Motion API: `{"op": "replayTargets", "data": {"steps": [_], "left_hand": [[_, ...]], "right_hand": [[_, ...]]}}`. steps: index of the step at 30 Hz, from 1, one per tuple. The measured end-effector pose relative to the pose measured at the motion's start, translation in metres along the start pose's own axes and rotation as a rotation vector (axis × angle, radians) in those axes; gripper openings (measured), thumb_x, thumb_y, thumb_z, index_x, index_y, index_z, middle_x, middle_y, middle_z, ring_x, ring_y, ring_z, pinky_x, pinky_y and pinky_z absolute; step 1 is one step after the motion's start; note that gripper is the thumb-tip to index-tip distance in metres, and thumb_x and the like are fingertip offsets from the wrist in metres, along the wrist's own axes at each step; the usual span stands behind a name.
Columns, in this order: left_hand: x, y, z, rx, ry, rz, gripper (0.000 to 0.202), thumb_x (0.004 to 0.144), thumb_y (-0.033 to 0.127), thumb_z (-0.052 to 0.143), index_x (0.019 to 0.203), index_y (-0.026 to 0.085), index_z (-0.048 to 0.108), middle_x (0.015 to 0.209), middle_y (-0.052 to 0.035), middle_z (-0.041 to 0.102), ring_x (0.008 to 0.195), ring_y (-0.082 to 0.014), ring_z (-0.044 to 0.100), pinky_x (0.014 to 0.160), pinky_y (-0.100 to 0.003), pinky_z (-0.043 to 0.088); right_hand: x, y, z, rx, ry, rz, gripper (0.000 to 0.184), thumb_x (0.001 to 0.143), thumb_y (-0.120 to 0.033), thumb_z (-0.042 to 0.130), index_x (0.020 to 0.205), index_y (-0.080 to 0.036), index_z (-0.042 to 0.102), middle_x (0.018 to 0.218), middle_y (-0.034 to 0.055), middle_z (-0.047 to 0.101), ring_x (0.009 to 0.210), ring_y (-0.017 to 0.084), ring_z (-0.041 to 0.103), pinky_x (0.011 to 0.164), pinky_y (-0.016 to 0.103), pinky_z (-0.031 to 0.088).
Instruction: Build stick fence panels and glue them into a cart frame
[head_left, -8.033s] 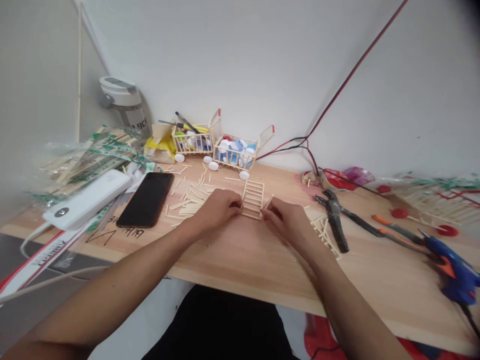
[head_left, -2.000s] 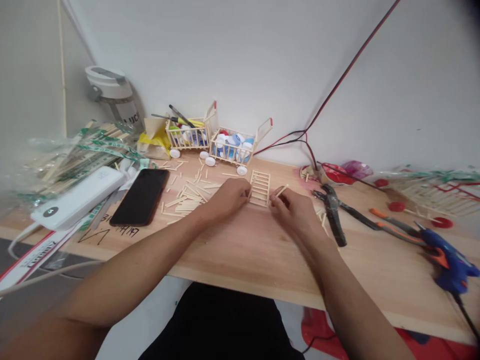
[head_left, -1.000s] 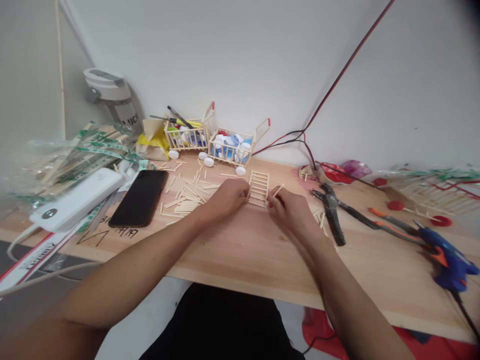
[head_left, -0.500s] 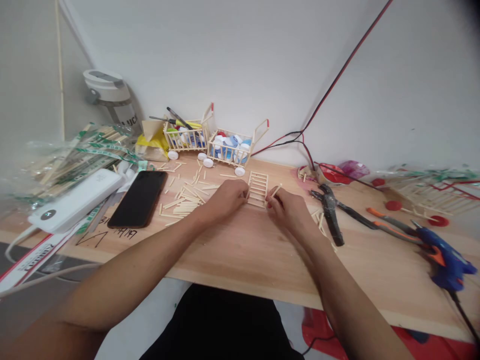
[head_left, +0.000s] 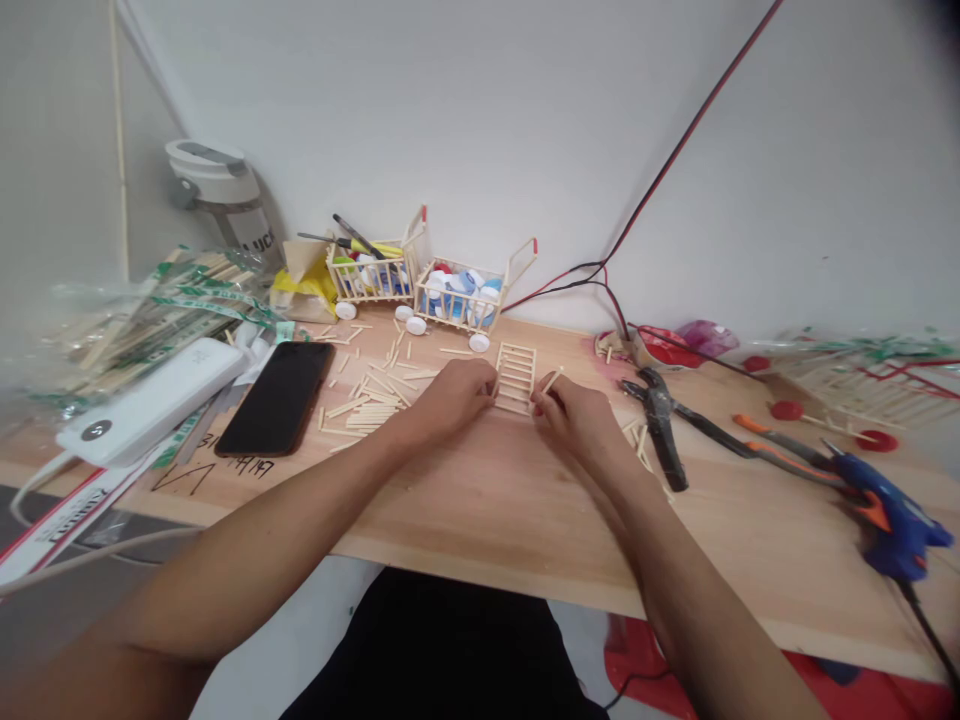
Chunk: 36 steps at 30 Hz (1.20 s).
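A small ladder-like frame of wooden sticks lies on the table between my two hands. My left hand is closed, its fingertips at the frame's left edge. On the other side my right hand pinches a short wooden stick that pokes up above the fingers. The right fingertips are close to the frame's right edge; whether they touch it I cannot tell. Many loose cut sticks are spread left of my left hand, and a few more lie by my right wrist.
Two stick-built carts with white wheels stand by the wall. To the right lie black-handled pliers, orange-handled pliers and a blue glue gun. A phone, a white power bank and bagged sticks occupy the left.
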<state>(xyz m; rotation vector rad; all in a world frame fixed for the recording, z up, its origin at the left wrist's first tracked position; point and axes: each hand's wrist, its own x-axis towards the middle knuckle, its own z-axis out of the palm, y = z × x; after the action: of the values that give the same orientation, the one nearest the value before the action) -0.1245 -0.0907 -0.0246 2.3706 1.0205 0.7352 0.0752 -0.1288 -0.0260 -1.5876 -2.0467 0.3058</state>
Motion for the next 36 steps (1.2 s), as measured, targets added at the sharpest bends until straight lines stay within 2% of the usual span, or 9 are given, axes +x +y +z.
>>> {"op": "replayTargets", "data": {"steps": [36], "left_hand": [[0.0006,-0.0029,0.0025,-0.007,0.013,0.010,0.013,0.071,0.002,0.054,0.065,0.014,0.056,0.067,0.0004,0.057,0.067,-0.0127,0.051,0.065,-0.024,0.036]], "right_hand": [[0.0008,0.0006,0.0010,-0.038,-0.005,0.006,0.017,0.086,-0.025,0.043,0.076,-0.022,0.056,0.069,0.0054,0.067,0.065,0.020,0.060,0.062,0.028,0.037]]}}
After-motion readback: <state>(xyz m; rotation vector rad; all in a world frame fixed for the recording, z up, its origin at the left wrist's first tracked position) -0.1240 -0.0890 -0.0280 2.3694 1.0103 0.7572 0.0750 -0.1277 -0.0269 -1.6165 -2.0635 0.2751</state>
